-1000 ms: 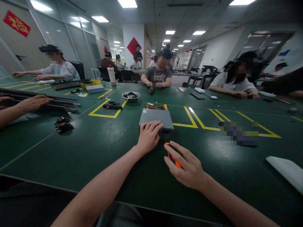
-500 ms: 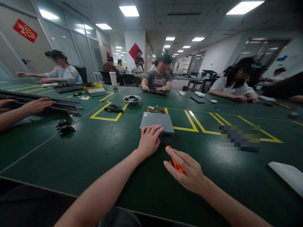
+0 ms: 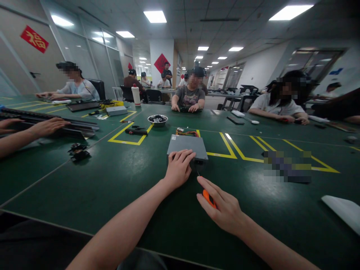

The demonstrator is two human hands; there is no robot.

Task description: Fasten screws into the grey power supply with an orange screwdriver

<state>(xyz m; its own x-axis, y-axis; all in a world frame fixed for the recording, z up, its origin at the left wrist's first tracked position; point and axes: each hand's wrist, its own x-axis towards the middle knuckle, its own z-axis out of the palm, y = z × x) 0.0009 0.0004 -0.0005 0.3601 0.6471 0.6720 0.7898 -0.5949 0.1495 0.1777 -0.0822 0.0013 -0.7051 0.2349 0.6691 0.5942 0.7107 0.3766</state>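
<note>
Gripping an orange-handled screwdriver (image 3: 209, 197), the right hand (image 3: 223, 210) has its fingers curled around the handle, so this grip is closed on the tool. Its thin shaft points up toward the near edge of a flat grey metal box (image 3: 187, 147), which lies on the green bench (image 3: 118, 187) straight ahead of the person. The left hand (image 3: 177, 168) lies palm down on the box's near corner, fingers spread flat and open, pressing rather than grasping.

Progress, judged from how things lie: the box looks closed, with its top cover on. No loose screws or removed panels lie beside it, so the work appears to be at an early stage, with the opening of the case not yet done.

Hard to make out: the screwdriver's tip is too thin and dark to tell whether it touches the box. Any screw heads on the near face are hidden by the left hand and by shadow. A bundle of coloured wires (image 3: 186, 132) shows behind the box, its attachment unseen. A metal bowl (image 3: 157, 119) farther back holds dark small parts, not identifiable.
</note>
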